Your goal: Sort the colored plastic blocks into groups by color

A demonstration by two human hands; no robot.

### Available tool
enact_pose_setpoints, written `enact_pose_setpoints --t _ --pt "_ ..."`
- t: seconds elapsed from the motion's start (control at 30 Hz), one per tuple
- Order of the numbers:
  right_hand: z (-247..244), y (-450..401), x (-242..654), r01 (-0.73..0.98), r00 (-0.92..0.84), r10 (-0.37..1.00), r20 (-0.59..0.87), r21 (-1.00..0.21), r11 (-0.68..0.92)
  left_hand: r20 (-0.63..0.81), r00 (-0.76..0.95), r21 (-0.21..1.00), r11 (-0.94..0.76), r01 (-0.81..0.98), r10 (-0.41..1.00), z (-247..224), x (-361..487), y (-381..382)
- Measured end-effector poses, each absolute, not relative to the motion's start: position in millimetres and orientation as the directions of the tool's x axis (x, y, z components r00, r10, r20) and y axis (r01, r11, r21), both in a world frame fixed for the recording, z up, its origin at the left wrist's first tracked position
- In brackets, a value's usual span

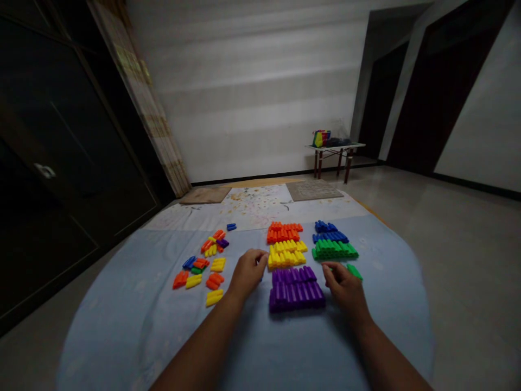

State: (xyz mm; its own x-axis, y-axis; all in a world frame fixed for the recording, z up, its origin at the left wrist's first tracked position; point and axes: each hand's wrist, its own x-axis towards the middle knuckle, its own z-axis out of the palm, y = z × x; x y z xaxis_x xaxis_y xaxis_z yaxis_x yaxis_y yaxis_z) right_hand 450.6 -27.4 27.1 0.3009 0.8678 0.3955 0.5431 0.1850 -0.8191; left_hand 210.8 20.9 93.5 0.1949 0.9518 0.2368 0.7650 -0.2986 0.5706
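Observation:
My left hand point(246, 273) is curled closed beside the left end of the yellow tube-shaped pieces point(287, 258). A small bit of blue shows under its fingers, but I cannot tell what it is. Right of the purple pieces point(297, 296), my right hand point(345, 288) has its thumb and forefinger tips close together. Anything between them is too small to make out. Some green pieces point(354, 271) lie just behind that hand. Farther back are a stack of green pieces point(335, 249), rows of blue pieces point(331, 237) and a stack of orange pieces point(284, 233).
On the left lie loose clusters of mixed-colour pieces point(214, 243), with yellow pieces point(214, 297) nearer me. The table's blue cloth point(163, 336) has a rounded edge. A brown mat point(207, 195) and a grey mat point(313, 190) lie at the far end. A small table point(336, 146) stands beyond.

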Motion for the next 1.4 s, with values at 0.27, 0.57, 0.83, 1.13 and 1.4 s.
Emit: enact_pose_setpoints --t 0.27,0.57,0.83,1.13,1.4 --pt "25.7 -26.5 450.1 0.559 0.284 0.864 0.416 -0.804 0.203 0.323 -0.144 0.539 -0.056 0.841 0.936 75.8 107.1 21.4" --pt "19.3 -23.0 450.7 0.557 0.279 0.878 0.388 -0.81 0.181 0.312 -0.441 0.393 0.308 0.866 0.842 59.0 58.2 20.1" --pt "21.5 -22.8 449.9 0.551 0.286 0.878 0.385 -0.815 0.178 0.227 -0.445 0.329 0.362 0.872 0.866 47.8 50.0 29.4" --pt "21.0 -19.9 445.8 0.554 0.265 0.884 0.386 -0.811 0.188 0.26 -0.382 0.227 0.329 0.917 0.887 73.9 81.7 78.9" --pt "18.7 -22.5 442.5 0.513 0.248 0.908 0.337 -0.841 0.172 0.092 -0.475 0.22 0.447 0.867 0.875 79.2 103.0 128.9"
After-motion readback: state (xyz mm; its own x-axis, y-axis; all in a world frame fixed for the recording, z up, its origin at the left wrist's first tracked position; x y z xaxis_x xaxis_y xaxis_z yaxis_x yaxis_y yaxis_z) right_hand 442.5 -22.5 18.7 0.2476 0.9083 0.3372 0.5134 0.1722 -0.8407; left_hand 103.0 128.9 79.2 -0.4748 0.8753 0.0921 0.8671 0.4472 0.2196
